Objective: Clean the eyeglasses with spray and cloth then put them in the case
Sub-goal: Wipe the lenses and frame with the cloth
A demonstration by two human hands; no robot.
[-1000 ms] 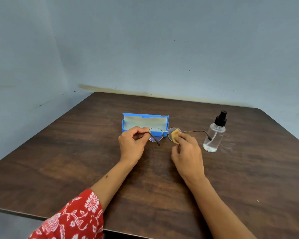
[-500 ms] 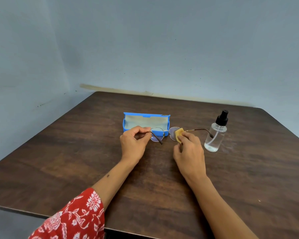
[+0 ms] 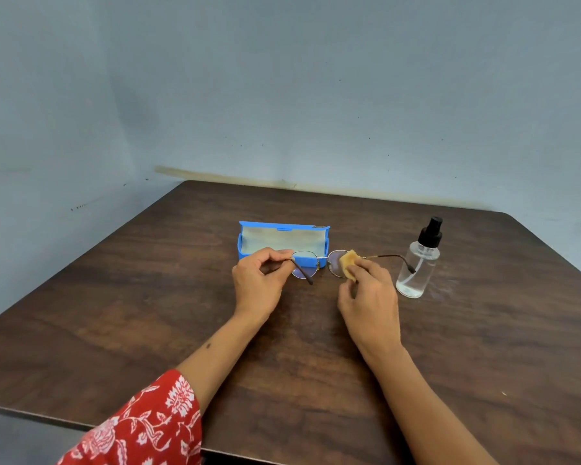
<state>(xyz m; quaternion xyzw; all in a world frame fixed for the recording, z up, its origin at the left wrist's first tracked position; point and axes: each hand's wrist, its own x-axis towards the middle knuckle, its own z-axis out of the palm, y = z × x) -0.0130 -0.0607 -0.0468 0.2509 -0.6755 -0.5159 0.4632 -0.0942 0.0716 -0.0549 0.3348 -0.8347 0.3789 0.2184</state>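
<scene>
Over the last second little has shifted: my yellow cloth (image 3: 349,263) has worked from the middle of the right lens toward its outer edge, so I judge the wiping stage is under way, not finished. My left hand (image 3: 259,283) has thumb and forefinger curled tight, pinching the round wire eyeglasses (image 3: 311,260) at the left hinge, just in front of the open blue case (image 3: 249,255). My right hand (image 3: 369,297) pinches the folded cloth against the right lens. The spray bottle (image 3: 416,263) stands just beside, right.

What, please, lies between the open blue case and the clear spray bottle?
In the head view, between case and bottle: the cloth-covered lens of the eyeglasses and its temple arm.
</scene>
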